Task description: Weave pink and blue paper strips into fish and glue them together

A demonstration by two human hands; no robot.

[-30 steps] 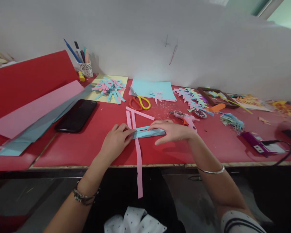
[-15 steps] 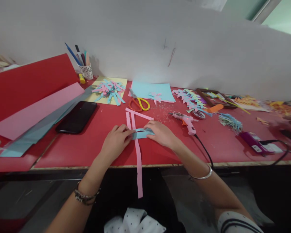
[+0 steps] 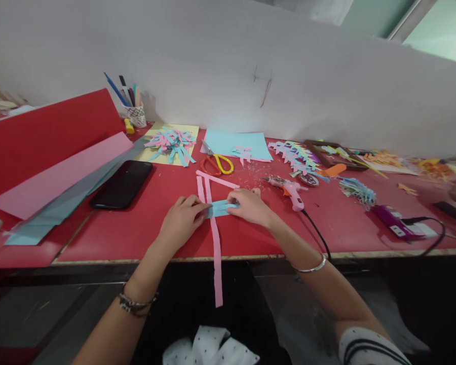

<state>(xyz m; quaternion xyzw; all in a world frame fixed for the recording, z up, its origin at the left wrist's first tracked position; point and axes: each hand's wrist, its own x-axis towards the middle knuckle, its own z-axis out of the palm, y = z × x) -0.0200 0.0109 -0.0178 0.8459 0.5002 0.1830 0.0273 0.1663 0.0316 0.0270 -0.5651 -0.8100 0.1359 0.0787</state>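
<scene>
On the red table [image 3: 144, 233], my left hand [image 3: 183, 219] and my right hand [image 3: 250, 205] pinch the two ends of a folded light blue paper strip [image 3: 219, 208]. The strip lies flat across a long pink paper strip [image 3: 215, 238] that hangs over the table's front edge. Two more pink strips [image 3: 213, 180] lie just behind my hands.
Orange and yellow scissors [image 3: 216, 162] and a blue sheet [image 3: 237, 142] lie behind the strips. A black phone [image 3: 122, 184] sits to the left beside large pink and blue sheets. A pink glue gun [image 3: 291, 190], paper cut-outs, a purple device [image 3: 394, 223] and a pen cup [image 3: 137, 114] are around.
My right hand slid left along the blue strip toward my left hand, so less of the strip shows between them. The left hand stayed in place.
</scene>
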